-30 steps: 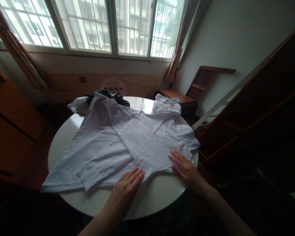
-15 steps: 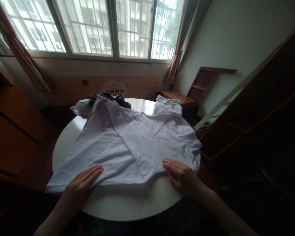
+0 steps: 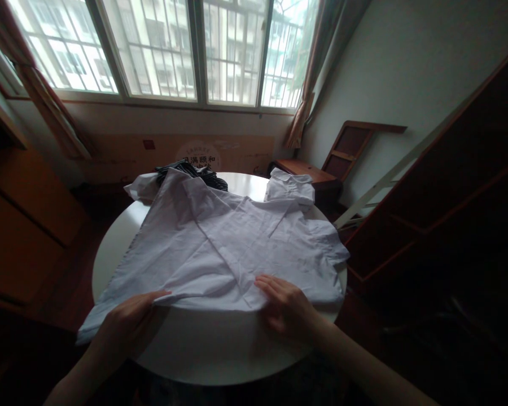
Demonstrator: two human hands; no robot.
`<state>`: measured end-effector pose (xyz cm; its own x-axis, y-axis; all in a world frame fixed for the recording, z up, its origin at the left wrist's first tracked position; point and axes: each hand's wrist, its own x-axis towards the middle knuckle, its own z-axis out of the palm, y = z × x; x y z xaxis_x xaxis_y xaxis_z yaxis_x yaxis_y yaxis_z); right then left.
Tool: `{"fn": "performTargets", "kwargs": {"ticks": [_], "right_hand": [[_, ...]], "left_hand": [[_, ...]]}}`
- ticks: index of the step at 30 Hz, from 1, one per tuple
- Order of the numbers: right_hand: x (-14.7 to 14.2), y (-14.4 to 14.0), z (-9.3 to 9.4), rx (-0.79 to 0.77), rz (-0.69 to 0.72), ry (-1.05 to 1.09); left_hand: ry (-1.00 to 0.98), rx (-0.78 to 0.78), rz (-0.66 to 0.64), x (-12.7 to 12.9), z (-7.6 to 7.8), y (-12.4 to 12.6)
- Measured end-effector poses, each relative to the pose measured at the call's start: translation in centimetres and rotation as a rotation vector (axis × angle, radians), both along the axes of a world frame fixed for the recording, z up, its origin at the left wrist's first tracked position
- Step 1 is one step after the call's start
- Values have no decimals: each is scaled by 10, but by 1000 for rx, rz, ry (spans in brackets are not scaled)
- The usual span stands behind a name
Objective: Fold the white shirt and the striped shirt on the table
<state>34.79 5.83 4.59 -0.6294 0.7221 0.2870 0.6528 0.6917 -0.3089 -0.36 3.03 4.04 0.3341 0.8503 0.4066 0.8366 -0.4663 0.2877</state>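
Note:
A white shirt point(image 3: 232, 242) lies spread over a round white table point(image 3: 220, 352), a short gathered sleeve on its right side and creases across the middle. My left hand point(image 3: 129, 318) pinches the near edge at the left, raising a small fold of cloth. Farther right, my right hand point(image 3: 285, 304) is closed over the same edge, fingers on top and thumb low beside the tabletop. Part of the grip is hidden under the fingers.
Behind the shirt sit a dark striped garment point(image 3: 214, 179) and a folded white garment point(image 3: 290, 186). A brown wooden stand point(image 3: 307, 168) is beyond the table, below the window. An orange-brown cabinet point(image 3: 21, 225) stands at the left.
My right hand has slid left along the shirt's near edge. My left hand has gone from lying flat on the cloth to pinching its edge, which is now slightly lifted.

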Motion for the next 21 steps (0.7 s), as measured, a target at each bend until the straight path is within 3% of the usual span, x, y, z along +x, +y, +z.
{"fn": "performTargets", "kwargs": {"ticks": [7,16,19,21], "right_hand": [[-6,3,-8,60,-91,-17],[42,6,-16,222,-167,-71],[53,-4,-11,175,-105,-80],[59,-10,0,59,-44,-81]], "left_hand": [[32,-57,55,-3,-3,0],[73,-176,37,-42,-6,-12],[27,-277,45,-52,-5,-22],[-15,-346,35,-56,-7,-30]]}}
